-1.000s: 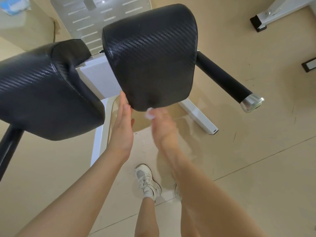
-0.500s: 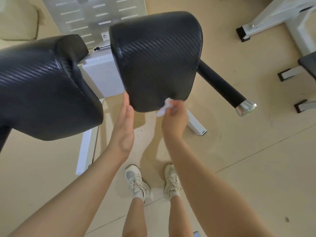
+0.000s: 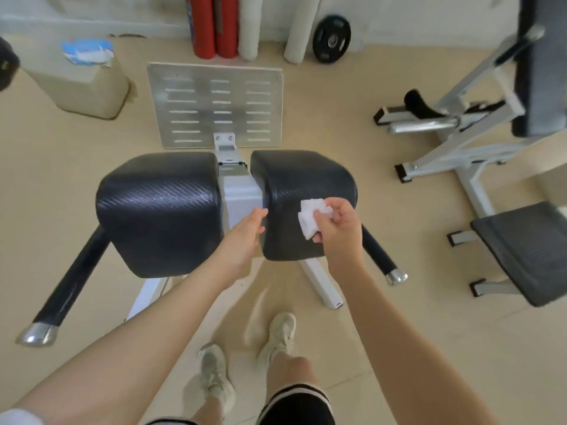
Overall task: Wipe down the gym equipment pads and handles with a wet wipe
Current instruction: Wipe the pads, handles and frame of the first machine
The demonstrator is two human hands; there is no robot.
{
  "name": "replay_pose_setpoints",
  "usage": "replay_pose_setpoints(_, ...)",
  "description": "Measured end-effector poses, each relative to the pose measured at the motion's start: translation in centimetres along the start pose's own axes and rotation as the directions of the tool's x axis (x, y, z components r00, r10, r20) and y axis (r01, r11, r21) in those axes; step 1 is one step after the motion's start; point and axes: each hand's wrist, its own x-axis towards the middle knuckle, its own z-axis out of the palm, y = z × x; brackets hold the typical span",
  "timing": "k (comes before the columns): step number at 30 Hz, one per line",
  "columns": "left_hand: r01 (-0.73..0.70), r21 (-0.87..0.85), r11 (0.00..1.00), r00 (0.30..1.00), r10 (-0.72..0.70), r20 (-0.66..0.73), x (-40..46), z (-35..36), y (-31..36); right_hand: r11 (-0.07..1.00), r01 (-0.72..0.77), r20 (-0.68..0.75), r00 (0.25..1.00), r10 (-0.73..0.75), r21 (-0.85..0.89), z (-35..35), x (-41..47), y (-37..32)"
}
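Right hand (image 3: 339,231) is pinching a crumpled white wet wipe (image 3: 310,216) against the black textured right pad (image 3: 294,191) at frame centre; left hand (image 3: 245,236), fingers straight, is touching the pad's inner side.

No legible text, labels or numbers; blue packet (image 3: 87,52) print too blurred

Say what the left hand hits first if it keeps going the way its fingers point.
Likely the inner side of the right pad: the left hand has straight fingers aimed up and right, tips already at that edge. Contact is unclear.
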Motion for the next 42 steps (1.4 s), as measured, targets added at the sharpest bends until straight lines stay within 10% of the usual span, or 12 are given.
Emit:
replay_pose_setpoints(9,-0.022,0.091,0.996,0.993,0.032,-0.116,5.5,-1.9,1.7,0.769,0.404,0.467,0.87,-0.156,-0.496,5.2,12.0,-5.5)
replay_pose_setpoints(14,0.022,0.127,0.992,0.979,0.005,-0.206,7.9,-0.4,3.0,0.387,0.814,0.883,0.47,0.002,-0.434,7.8,16.9,-5.0)
replay_pose_setpoints(17,0.042,0.191,0.981,0.97,0.005,-0.241,8.4,-0.6,3.5,0.334,0.911,0.964,0.185,0.189,-0.241,8.2,18.6,-5.1)
replay_pose_setpoints(21,0.028,0.121,0.992,0.966,0.005,-0.258,8.4,-0.3,3.0,0.298,0.952,0.958,-0.012,0.287,-0.077,9.4,21.6,-5.3)
replay_pose_setpoints(28,0.101,0.166,0.981,0.972,-0.062,-0.226,8.8,-0.9,2.8,0.199,0.957,0.936,0.137,0.325,-0.209,13.3,25.8,-3.5)
replay_pose_setpoints(35,0.1,0.246,0.964,0.981,-0.055,-0.185,8.9,-0.9,3.9,0.314,0.949,0.921,-0.089,0.38,-0.038,11.3,23.7,-4.0)
replay_pose_setpoints(42,0.208,0.271,0.94,0.968,-0.158,-0.194,9.4,-1.8,4.9,0.322,0.867,0.908,0.284,0.309,-0.381,14.4,28.6,-1.5)
